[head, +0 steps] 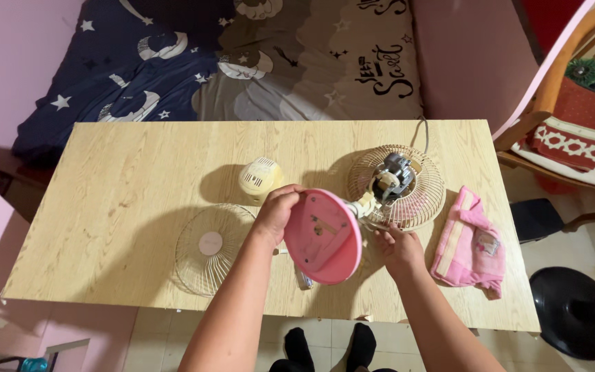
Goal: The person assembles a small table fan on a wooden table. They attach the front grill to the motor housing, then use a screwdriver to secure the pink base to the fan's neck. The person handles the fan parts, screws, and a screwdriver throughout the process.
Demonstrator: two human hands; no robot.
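A small desk fan lies tipped over on the wooden table (125,186). Its round pink base (321,238) is turned up toward me, and my left hand (277,210) grips the base's upper left edge. The bare motor (392,178) sits on the cream rear grille (408,189) behind it. At the grille's lower rim, beside the fan's neck, my right hand (397,248) pinches with closed fingers. The loose front grille (208,248) rests flat on the table left of my left arm. A cream motor cover (261,178) stands just beyond my left hand.
A pink cloth (470,244) lies at the table's right end. A dark slim object (303,279) pokes out under the base. Beyond the table is a star-and-moon bedspread (173,69). A wooden chair (573,103) and a black round stand (576,310) are at the right.
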